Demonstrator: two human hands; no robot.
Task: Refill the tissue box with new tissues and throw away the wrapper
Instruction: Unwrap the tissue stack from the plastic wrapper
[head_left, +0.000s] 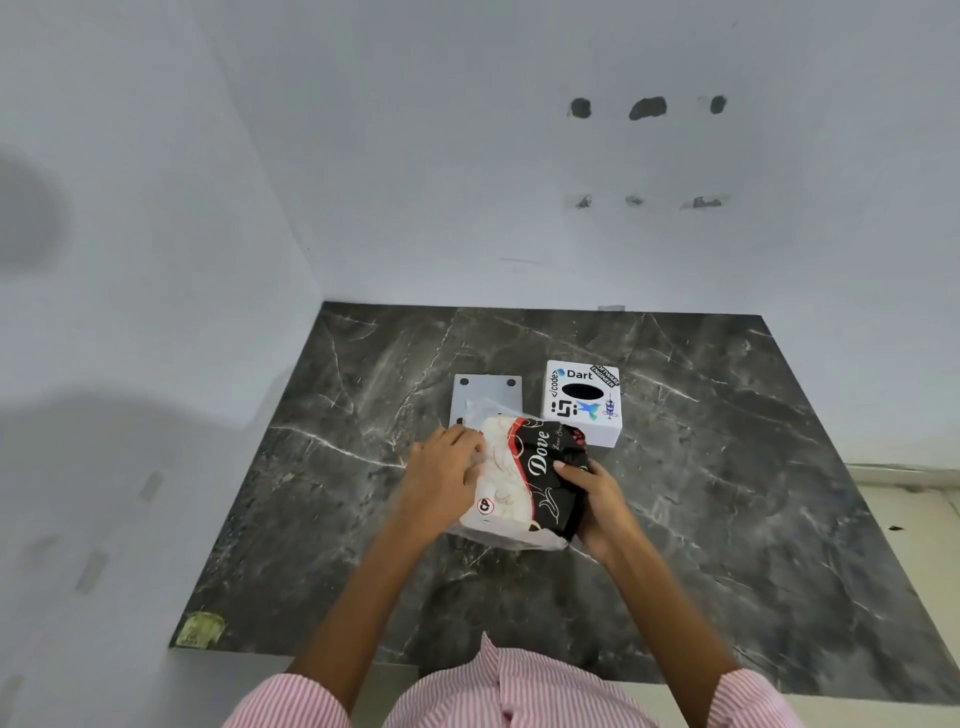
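Note:
A tissue pack (524, 483) in a black, red and white plastic wrapper marked "Dove" is held just above the dark marble counter (727, 493). My left hand (441, 478) grips its left end, where the clear plastic is loose. My right hand (597, 499) holds its right, black end. Behind the pack stands the white cube tissue box (582, 402), covered in stickers, its dark oval slot facing up. To the left of the box lies its flat white base plate (485, 397) with dark round feet, partly hidden by the pack.
White walls close off the counter at the back and left, forming a corner (319, 299). A yellowish sticker (200, 629) sits at the counter's front left corner. A pale surface (914, 514) adjoins the counter on the right.

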